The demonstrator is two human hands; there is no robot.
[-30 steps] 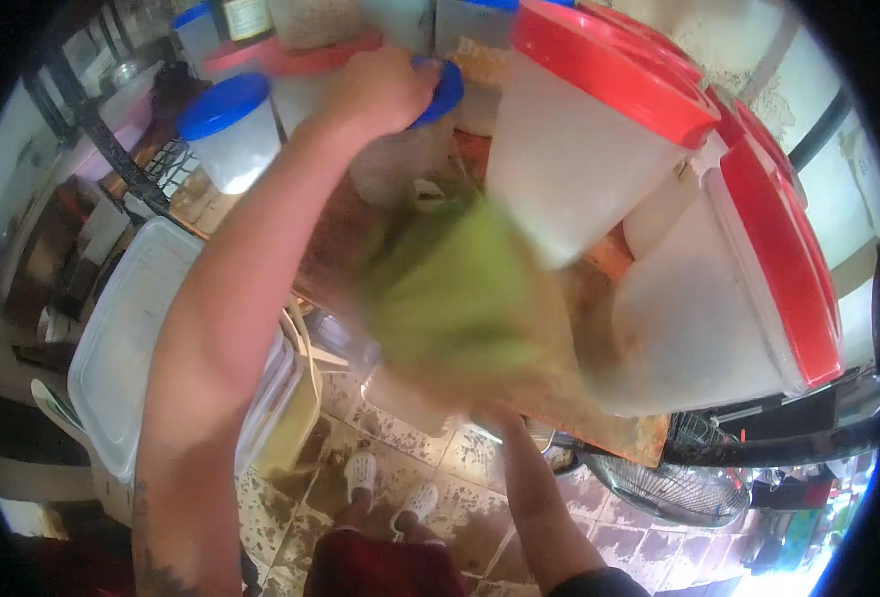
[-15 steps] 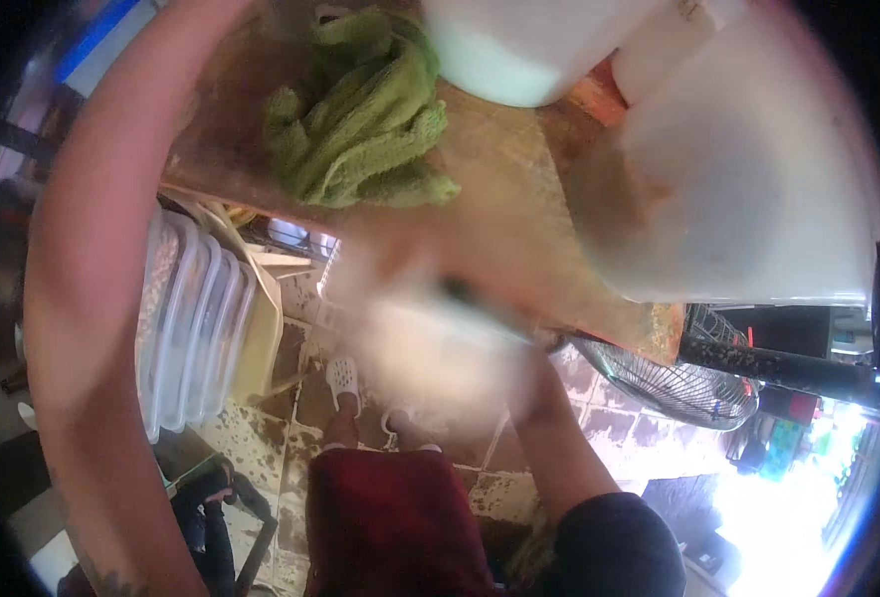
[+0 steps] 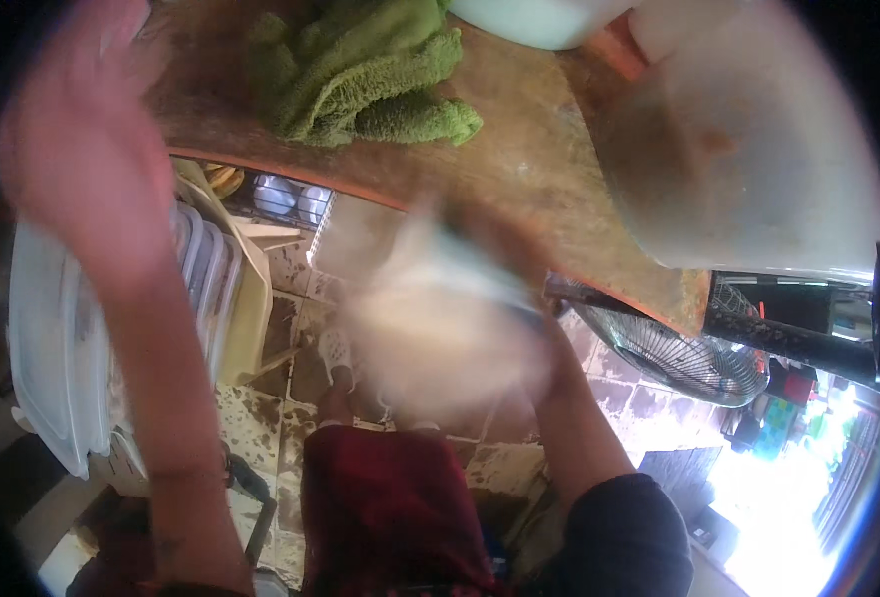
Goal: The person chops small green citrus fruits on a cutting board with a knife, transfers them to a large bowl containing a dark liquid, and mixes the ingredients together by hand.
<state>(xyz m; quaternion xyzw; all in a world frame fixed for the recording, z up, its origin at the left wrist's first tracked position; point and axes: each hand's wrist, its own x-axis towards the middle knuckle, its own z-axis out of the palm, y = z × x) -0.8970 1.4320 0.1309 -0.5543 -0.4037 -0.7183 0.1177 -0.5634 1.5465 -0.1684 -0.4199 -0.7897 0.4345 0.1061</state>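
Observation:
A white-and-tan object, smeared by motion, hangs in front of my body beside the table's edge. My right hand is at its right side and appears to hold it; the fingers are lost in the blur, and I cannot make out its kind. My left hand is raised at the upper left, near the table's left end. It is blurred too, so its fingers and anything in them cannot be made out. A crumpled green towel lies on the wooden table between the two hands.
Large whitish tubs stand on the table's right side. Below its right corner is a black wire fan. Clear plastic containers are packed at the left, next to a yellowish board. Wet-looking tiles cover the floor.
My left arm has drawn back toward me, bringing the hand into view at the upper left. The white-and-tan object stays by my right hand, still blurred. The view has shifted slightly.

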